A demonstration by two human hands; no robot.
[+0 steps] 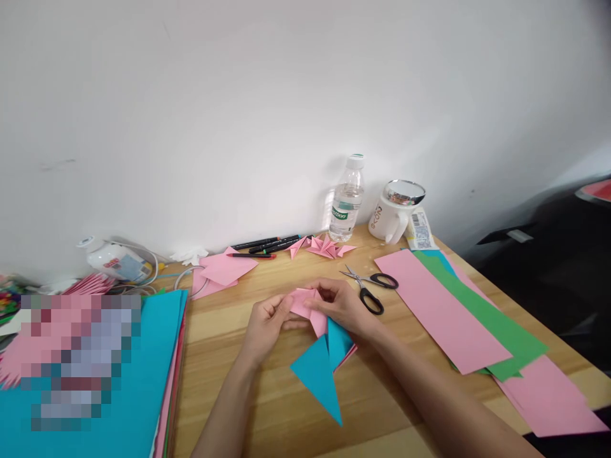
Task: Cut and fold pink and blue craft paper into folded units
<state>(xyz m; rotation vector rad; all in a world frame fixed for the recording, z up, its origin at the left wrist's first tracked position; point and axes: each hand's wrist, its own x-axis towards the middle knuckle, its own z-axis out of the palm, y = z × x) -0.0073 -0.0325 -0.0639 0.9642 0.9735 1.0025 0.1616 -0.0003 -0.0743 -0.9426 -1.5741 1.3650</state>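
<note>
Between my two hands, a little above the wooden table, is a piece of folded pink paper [304,304]. My left hand [268,326] pinches its left side between thumb and fingers. My right hand [342,306] grips its right edge, thumb on the near face. Below my right hand lies folded blue paper [317,375] with pointed corners; a red-pink edge shows at its right. Part of the blue paper is hidden behind my right hand. Open scissors [370,284] with black handles lie just beyond and right of my right hand.
Pink strips [439,312] and green paper [513,337] cover the right side. Against the wall stand a water bottle [346,207] and a white mug [392,213]. Pens [267,244] and folded pink pieces [324,245] lie at the back. Blue sheets [153,356] are stacked left.
</note>
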